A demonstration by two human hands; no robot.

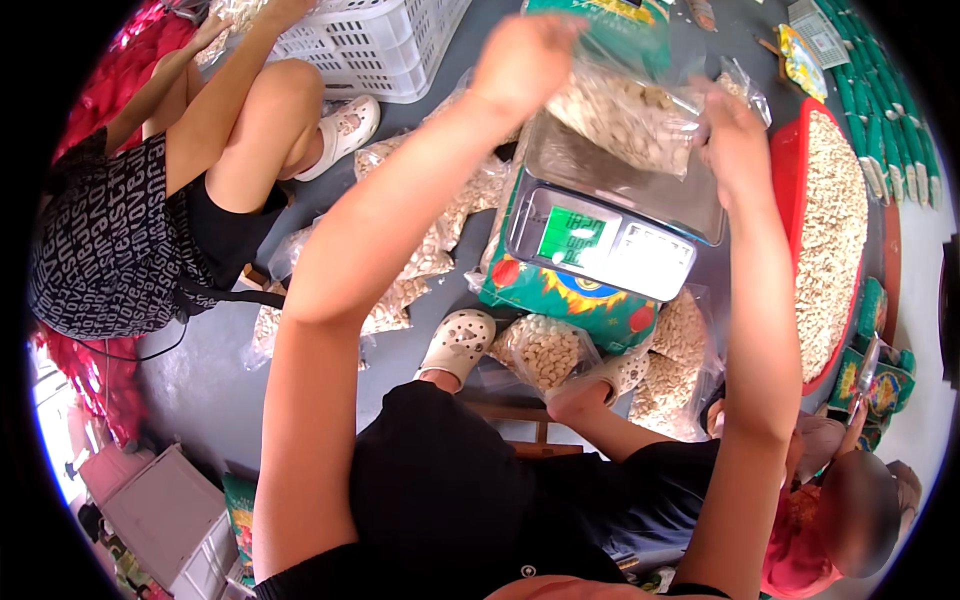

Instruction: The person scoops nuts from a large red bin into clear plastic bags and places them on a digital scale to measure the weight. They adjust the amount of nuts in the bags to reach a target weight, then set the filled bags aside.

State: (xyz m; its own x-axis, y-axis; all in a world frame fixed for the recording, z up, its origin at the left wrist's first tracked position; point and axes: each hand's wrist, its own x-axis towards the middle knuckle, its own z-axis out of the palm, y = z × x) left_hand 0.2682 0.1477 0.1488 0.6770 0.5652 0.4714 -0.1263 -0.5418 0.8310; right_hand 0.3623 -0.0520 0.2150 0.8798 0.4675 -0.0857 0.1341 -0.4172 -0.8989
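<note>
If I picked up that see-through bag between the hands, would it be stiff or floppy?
The clear bag would probably flop, since its plastic looks thin and wrinkled. The pale pieces inside may shift, because they look loose. It might feel slippery: the plastic shines.

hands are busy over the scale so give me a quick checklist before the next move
1. Right hand gripping the clear bag at its right end: ok
2. Left hand gripping the other end: cannot tell, blurred
3. Display lit: ok, green
4. Bag lifted clear of the scale pan: cannot tell from this angle
5. Red tub standing apart from the scale: ok
</note>
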